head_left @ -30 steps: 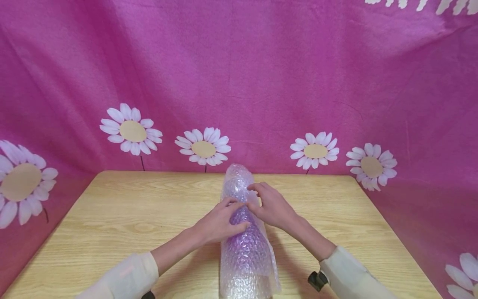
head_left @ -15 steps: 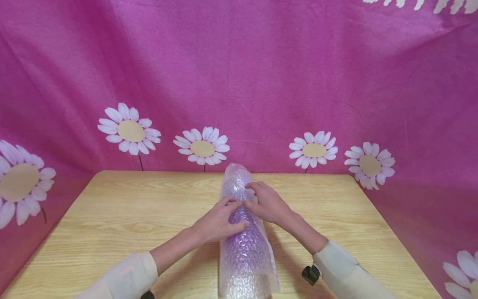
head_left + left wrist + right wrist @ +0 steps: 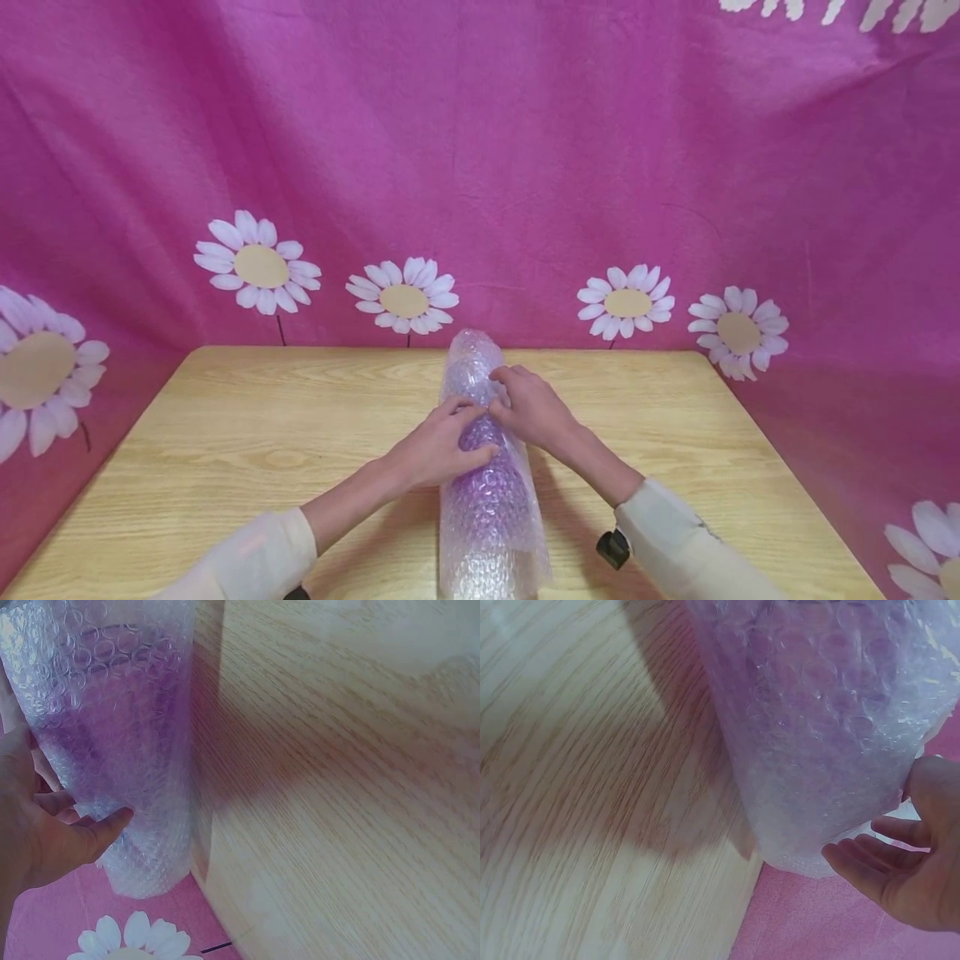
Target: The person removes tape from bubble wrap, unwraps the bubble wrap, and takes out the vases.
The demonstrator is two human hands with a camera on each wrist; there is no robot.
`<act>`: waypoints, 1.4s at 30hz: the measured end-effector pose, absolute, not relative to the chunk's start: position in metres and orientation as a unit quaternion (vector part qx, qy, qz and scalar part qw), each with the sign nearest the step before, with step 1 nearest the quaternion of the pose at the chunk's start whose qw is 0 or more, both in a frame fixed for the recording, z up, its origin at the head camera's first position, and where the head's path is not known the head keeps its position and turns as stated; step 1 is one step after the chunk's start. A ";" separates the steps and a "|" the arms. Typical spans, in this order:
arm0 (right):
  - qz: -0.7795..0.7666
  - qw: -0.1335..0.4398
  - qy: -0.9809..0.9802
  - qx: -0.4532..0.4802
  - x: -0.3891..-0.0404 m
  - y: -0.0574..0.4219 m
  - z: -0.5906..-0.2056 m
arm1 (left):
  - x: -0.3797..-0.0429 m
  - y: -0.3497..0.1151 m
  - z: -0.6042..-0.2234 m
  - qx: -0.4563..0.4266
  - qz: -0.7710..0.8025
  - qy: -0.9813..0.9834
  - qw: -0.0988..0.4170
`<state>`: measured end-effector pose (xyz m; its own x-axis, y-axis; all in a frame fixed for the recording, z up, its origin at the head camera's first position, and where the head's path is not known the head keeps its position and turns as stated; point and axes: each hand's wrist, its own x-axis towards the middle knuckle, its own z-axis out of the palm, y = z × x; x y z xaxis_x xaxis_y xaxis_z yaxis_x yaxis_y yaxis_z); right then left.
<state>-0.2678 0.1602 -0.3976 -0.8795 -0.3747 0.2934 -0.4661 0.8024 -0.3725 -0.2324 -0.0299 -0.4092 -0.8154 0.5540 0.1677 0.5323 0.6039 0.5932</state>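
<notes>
A bubble-wrap roll (image 3: 487, 508) stretches away from me along the middle of the table, with something purple showing blurrily through its layers. My left hand (image 3: 438, 442) rests on its left side, thumb and fingers spread over the surface. In the left wrist view, that hand's fingertips (image 3: 124, 817) touch the wrap. On the far right side of the roll, my right hand (image 3: 536, 408) touches the wrap, its fingers slightly bent and its thumb close to the left hand's fingers. The right wrist view shows the right hand (image 3: 907, 859) at the end of the wrap (image 3: 817, 765).
The wooden table (image 3: 285, 417) extends to both sides of the roll. Behind it hangs a pink cloth (image 3: 510, 167) printed with white daisies. A dark wrist device (image 3: 613, 548) sits by the right sleeve.
The loose wrap edge at the near right has drawn slightly inward, towards the roll. My right forearm has shifted a little left; the left hand has stayed in place.
</notes>
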 end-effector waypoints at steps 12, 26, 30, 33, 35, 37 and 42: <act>0.178 0.207 -0.922 0.273 -0.278 0.157 -0.403 | -0.233 -0.029 -0.410 0.302 0.327 0.896 0.014; 0.131 0.281 -0.899 0.310 -0.290 0.153 -0.410 | -0.232 -0.028 -0.409 0.301 0.332 0.894 0.014; 0.116 0.287 -0.900 0.306 -0.293 0.152 -0.412 | -0.232 -0.028 -0.409 0.298 0.333 0.895 0.013; 0.106 0.289 -0.903 0.298 -0.294 0.152 -0.414 | -0.232 -0.028 -0.409 0.298 0.330 0.896 0.013; 0.098 0.294 -0.904 0.294 -0.294 0.151 -0.414 | -0.232 -0.027 -0.409 0.298 0.329 0.896 0.013; 0.091 0.300 -0.903 0.293 -0.295 0.151 -0.415 | -0.232 -0.027 -0.409 0.299 0.328 0.896 0.013; 0.086 0.308 -0.900 0.295 -0.295 0.150 -0.416 | -0.232 -0.027 -0.409 0.302 0.328 0.895 0.008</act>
